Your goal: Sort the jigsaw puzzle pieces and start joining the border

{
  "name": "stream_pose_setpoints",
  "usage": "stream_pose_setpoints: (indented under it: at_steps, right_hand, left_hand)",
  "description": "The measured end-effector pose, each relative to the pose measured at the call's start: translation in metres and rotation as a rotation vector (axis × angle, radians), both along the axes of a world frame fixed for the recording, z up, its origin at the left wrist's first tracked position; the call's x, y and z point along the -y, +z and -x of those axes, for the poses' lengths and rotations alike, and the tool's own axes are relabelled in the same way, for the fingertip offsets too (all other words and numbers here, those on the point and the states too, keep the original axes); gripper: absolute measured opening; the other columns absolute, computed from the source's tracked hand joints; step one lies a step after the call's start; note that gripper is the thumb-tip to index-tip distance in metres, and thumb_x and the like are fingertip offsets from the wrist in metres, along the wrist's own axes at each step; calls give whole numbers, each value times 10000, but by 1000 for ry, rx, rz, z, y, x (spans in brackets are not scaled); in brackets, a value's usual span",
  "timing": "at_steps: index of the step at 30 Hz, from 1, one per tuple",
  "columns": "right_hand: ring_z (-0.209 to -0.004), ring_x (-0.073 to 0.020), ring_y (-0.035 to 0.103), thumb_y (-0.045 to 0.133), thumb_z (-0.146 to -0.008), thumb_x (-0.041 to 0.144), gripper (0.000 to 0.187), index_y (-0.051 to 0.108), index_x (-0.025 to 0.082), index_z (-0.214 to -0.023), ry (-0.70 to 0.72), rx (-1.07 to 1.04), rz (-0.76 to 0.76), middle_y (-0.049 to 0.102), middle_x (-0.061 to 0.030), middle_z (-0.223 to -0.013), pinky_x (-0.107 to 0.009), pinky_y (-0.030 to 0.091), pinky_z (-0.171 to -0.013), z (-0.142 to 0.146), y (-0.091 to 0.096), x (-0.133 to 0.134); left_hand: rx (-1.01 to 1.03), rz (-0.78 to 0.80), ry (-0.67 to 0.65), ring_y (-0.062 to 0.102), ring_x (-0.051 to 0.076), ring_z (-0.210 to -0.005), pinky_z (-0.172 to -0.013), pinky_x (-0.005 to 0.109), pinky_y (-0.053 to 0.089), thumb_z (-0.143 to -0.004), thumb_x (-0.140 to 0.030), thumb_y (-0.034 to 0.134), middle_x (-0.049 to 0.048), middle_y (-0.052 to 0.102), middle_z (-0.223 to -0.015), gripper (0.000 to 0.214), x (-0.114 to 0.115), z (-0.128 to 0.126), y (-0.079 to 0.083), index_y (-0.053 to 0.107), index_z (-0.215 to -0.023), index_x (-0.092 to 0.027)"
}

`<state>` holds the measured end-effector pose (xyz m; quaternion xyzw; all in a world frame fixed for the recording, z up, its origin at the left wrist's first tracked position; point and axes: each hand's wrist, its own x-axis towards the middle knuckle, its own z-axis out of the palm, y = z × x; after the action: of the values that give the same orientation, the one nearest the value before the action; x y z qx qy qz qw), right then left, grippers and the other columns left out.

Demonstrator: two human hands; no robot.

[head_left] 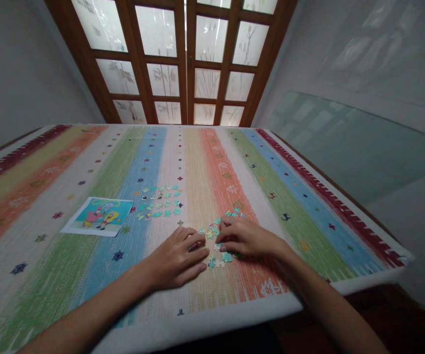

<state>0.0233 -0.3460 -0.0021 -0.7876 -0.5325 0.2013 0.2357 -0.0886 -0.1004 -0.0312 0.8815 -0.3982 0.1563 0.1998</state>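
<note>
My left hand [180, 256] rests on the striped cloth with its fingers curled. Coloured jigsaw pieces [194, 246] show between those fingers, partly hidden by them. Just to the right, my right hand [247, 237] is bent over a loose heap of jigsaw pieces [211, 231], its fingertips closed low on a piece that they mostly cover. Some pieces near the hands lie face up in turquoise, others pale side up. Beyond my left hand, several jigsaw pieces [158, 201] are laid out in rough rows. A cartoon picture sheet [103, 216] lies flat to their left.
The table carries a striped, multicoloured cloth [124, 162] with a white border. Its front edge runs close below my forearms. A glass-paned wooden door [186, 64] stands behind the far edge, with walls at both sides. A pale greenish panel [345, 142] is on the right wall.
</note>
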Motion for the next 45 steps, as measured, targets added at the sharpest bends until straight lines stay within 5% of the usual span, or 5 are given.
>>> stream_pose_setpoints:
  at_steps: [11,20,37,45]
  right_hand:
    - [-854,-174,569,698,-950,174,40,677,171,-915,-98,-14,19,609,-44,-947,-293,446,-769,-11,-2,9]
    - [-874,-182,587,698,-951,187,60,738,180,-995,-9,-10,2,603,-50,-955,-306,457,-779,-8,1,7]
    - [-736,-151,539,666,-943,185,92,590,179,-892,-75,-112,48,612,-22,-838,-266,399,-666,2,3,0]
    - [-823,-181,597,630,-987,186,56,640,191,-932,-54,1,-54,669,-52,-883,-310,451,-748,5,-6,-7]
  left_hand:
    - [102,-85,76,567,278,-1034,-903,448,434,-1043,-278,484,110,667,-1121,206,-12,-5,5,634,-1136,-170]
    - [20,-228,97,552,250,-833,-748,417,445,-1013,-224,411,97,635,-918,257,-35,-12,20,642,-1105,-160]
    - [-2,-200,76,538,238,-801,-725,405,441,-1037,-255,410,87,621,-869,273,-26,-13,13,663,-1004,-160]
    - [-72,-147,30,557,263,-858,-782,431,496,-951,-305,448,115,637,-960,308,-29,-11,16,631,-1144,-149]
